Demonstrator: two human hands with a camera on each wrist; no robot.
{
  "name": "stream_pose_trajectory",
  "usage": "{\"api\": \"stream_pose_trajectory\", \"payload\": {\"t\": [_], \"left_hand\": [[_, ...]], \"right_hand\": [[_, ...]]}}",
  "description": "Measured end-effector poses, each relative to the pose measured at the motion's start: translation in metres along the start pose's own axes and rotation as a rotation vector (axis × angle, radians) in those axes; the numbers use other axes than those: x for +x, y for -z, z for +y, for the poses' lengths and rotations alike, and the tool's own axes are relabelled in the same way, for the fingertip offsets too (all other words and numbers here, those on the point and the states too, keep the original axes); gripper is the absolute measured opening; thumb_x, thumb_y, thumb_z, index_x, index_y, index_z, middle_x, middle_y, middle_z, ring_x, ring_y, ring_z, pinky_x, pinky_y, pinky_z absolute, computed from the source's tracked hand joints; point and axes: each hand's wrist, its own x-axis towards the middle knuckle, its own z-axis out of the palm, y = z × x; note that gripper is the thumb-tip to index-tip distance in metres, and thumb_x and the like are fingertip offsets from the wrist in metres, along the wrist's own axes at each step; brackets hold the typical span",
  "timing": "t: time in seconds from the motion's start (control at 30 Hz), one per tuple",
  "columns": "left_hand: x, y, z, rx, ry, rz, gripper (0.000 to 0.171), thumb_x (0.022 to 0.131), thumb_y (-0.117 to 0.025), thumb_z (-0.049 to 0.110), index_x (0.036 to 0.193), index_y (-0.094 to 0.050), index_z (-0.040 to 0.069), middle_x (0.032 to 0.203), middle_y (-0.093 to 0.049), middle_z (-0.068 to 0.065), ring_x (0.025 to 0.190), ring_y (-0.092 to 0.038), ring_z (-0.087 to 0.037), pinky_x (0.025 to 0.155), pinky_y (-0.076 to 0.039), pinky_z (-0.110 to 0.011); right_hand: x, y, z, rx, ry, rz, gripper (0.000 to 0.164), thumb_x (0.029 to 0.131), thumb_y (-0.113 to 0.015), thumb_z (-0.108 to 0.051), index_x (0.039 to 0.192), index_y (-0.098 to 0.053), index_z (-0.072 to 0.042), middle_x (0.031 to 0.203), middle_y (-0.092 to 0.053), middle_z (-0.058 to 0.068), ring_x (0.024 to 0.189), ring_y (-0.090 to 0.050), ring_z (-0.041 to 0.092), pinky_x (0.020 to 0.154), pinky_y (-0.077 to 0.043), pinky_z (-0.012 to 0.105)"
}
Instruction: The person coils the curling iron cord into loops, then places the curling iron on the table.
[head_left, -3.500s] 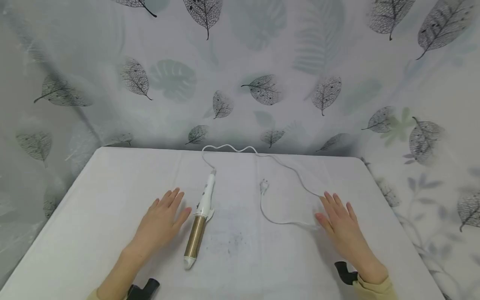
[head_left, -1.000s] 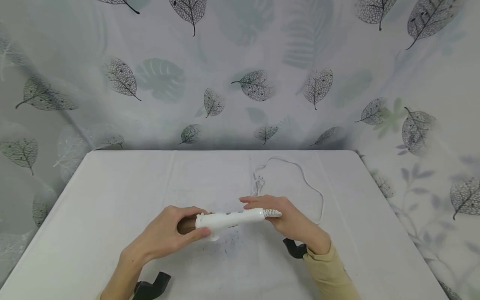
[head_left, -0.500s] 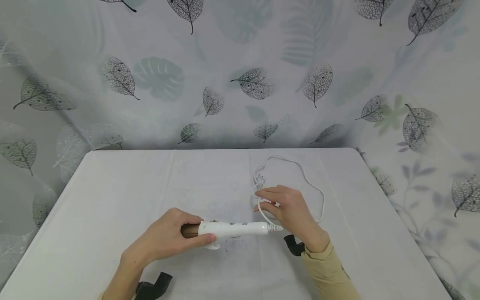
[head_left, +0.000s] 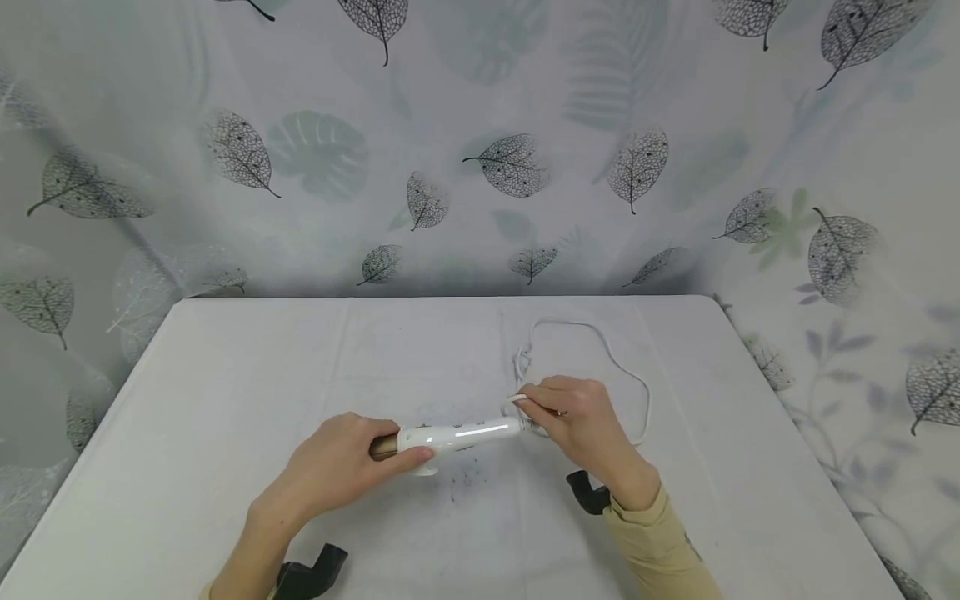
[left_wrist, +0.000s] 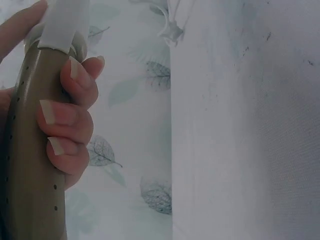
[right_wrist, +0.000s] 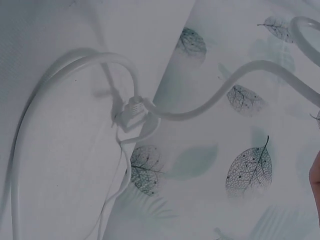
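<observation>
A curling iron [head_left: 461, 435] with a white handle and gold barrel is held up over the table, lying nearly level. My left hand [head_left: 337, 462] grips its barrel. In the left wrist view the fingers [left_wrist: 70, 122] wrap round the gold barrel [left_wrist: 32, 165], which has small dark holes. At the handle's other end my right hand [head_left: 581, 421] pinches the white cord [head_left: 517, 397] between thumb and fingertips. The right wrist view has the plug [right_wrist: 134, 117] and loops of cord, with only a sliver of that hand at the right edge.
The cord's loop [head_left: 626, 367] lies on the white table [head_left: 262, 358] beyond the right hand. A leaf-patterned curtain [head_left: 450, 108] hangs behind the table and along its sides. Black wrist mounts [head_left: 311, 573] sit by both wrists.
The curling iron came up off the table into the left hand and turned sideways. The right hand moved left to the cord and now pinches it; the handle end has risen slightly.
</observation>
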Motion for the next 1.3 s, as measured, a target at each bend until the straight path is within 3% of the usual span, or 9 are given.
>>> {"api": "stream_pose_trajectory", "payload": {"t": [0.27,0.47,0.63,0.77,0.87,0.97,1.13,1.3], "left_hand": [[-0.003,0.004,-0.001,0.003,0.067,0.031,0.055,0.084,-0.057,0.075,0.064,-0.048,0.025,0.057,-0.026,0.014,0.052,-0.024,-0.002,0.049,-0.021,-0.021],[-0.004,0.007,-0.004,0.024,0.101,0.076,0.060,0.086,-0.055,0.076,0.063,-0.040,0.022,0.058,-0.023,0.013,0.053,-0.020,-0.003,0.049,-0.018,-0.021],[-0.004,0.010,-0.006,0.039,0.135,0.111,0.058,0.086,-0.054,0.076,0.066,-0.050,0.022,0.056,-0.028,0.012,0.052,-0.026,-0.004,0.048,-0.020,-0.023],[-0.003,0.013,-0.008,0.037,0.161,0.138,0.056,0.085,-0.056,0.076,0.079,-0.066,0.021,0.057,-0.041,0.012,0.054,-0.037,-0.006,0.049,-0.027,-0.024],[-0.002,0.014,-0.009,0.024,0.168,0.145,0.057,0.086,-0.057,0.074,0.088,-0.071,0.019,0.059,-0.048,0.010,0.055,-0.041,-0.007,0.050,-0.030,-0.025],[-0.002,0.015,-0.009,0.008,0.165,0.145,0.056,0.086,-0.057,0.073,0.087,-0.070,0.019,0.059,-0.047,0.010,0.054,-0.041,-0.007,0.050,-0.030,-0.025],[-0.004,0.016,-0.007,-0.016,0.167,0.158,0.055,0.086,-0.057,0.074,0.081,-0.066,0.020,0.057,-0.039,0.011,0.053,-0.036,-0.006,0.049,-0.027,-0.024],[-0.005,0.017,-0.005,-0.027,0.170,0.182,0.054,0.086,-0.058,0.073,0.084,-0.068,0.020,0.056,-0.039,0.011,0.054,-0.037,-0.006,0.049,-0.027,-0.024]], "right_hand": [[0.004,-0.003,-0.009,-0.014,-0.013,0.087,0.024,0.071,-0.082,0.011,0.093,-0.077,0.002,0.077,-0.064,0.003,0.059,-0.050,0.008,0.053,-0.040,0.015],[0.006,-0.007,-0.015,-0.081,-0.024,0.078,0.022,0.074,-0.082,0.009,0.093,-0.076,-0.002,0.086,-0.068,0.003,0.065,-0.054,0.010,0.058,-0.043,0.016],[0.005,-0.007,-0.018,-0.051,-0.083,0.004,0.016,0.077,-0.083,0.000,0.090,-0.075,-0.007,0.079,-0.066,-0.003,0.060,-0.050,0.007,0.054,-0.038,0.015],[0.004,-0.006,-0.018,0.035,-0.126,-0.087,0.009,0.084,-0.079,-0.006,0.089,-0.074,-0.011,0.071,-0.060,-0.009,0.059,-0.045,0.002,0.053,-0.033,0.012],[0.004,-0.007,-0.018,0.055,-0.130,-0.102,0.002,0.088,-0.076,-0.011,0.088,-0.074,-0.012,0.070,-0.060,-0.011,0.060,-0.044,0.000,0.053,-0.032,0.011],[0.004,-0.007,-0.016,0.052,-0.127,-0.091,0.004,0.091,-0.074,-0.016,0.089,-0.075,-0.012,0.072,-0.062,-0.011,0.061,-0.046,0.000,0.054,-0.036,0.013],[0.004,-0.006,-0.012,0.074,-0.127,-0.083,0.010,0.089,-0.074,-0.008,0.099,-0.075,-0.012,0.089,-0.071,-0.004,0.071,-0.054,0.005,0.059,-0.047,0.022],[0.004,-0.004,-0.010,0.063,-0.125,-0.128,0.019,0.088,-0.073,-0.004,0.105,-0.075,-0.011,0.119,-0.070,0.005,0.103,-0.060,0.018,0.080,-0.051,0.031]]}}
